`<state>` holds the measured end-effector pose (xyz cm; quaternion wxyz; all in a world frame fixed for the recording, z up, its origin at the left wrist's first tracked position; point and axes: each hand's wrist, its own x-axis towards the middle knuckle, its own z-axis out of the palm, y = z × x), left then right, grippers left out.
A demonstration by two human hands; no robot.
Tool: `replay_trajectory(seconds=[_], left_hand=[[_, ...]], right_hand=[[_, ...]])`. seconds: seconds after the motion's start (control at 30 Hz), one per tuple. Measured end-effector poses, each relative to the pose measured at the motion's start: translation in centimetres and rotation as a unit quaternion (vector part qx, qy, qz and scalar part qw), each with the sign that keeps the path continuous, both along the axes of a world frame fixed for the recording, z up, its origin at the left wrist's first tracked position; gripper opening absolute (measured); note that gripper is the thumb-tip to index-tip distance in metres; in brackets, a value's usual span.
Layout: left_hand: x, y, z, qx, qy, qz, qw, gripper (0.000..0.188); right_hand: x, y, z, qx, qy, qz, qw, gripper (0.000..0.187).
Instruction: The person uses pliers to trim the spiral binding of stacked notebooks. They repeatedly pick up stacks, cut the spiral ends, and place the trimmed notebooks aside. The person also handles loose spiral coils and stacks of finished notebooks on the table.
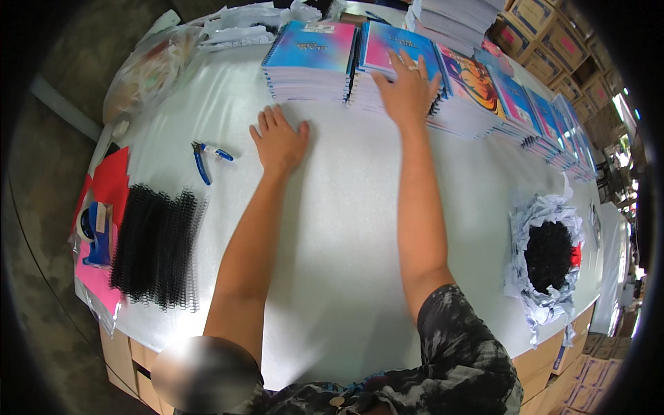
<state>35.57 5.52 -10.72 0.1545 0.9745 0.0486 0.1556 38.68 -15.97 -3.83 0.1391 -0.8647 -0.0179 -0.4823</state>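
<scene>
My right hand point(408, 93) reaches to the far side of the table, fingers spread over the pink and blue cover of a spiral-bound notebook point(387, 41) that tops a stack. My left hand point(280, 140) lies flat on the white tabletop point(332, 228) with its fingers apart, just in front of another notebook stack point(308, 59). Blue-handled pliers point(202, 163) rest on the table to the left of that hand. Nearer me on the left lies a bundle of black spiral binding coils point(155, 245).
More notebook stacks point(474, 83) run along the far right edge. A crumpled paper nest point(522, 256) at right holds black scraps. On the left are a blue tape dispenser point(101, 235), red sheets point(114, 176) and a plastic bag point(149, 72). Cardboard boxes point(546, 41) stand beyond.
</scene>
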Motion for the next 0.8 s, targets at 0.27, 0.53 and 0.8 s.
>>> replay_trajectory(seconds=[0.27, 0.53, 0.8], left_hand=[[-1.9, 0.3, 0.5, -0.016, 0.023, -0.027, 0.999, 0.062], [-1.9, 0.5, 0.1, -0.033, 0.033, -0.038, 0.998, 0.06], [-1.8, 0.1, 0.1, -0.05, 0.036, -0.043, 0.997, 0.061]], right_hand=[[0.8, -4.0, 4.8, -0.141, 0.245, 0.114, 0.952, 0.025], [1.9, -6.3, 7.7, -0.044, 0.287, 0.174, 0.941, 0.025], [5.2, -1.0, 9.1, -0.106, 0.013, 0.065, 0.992, 0.025]])
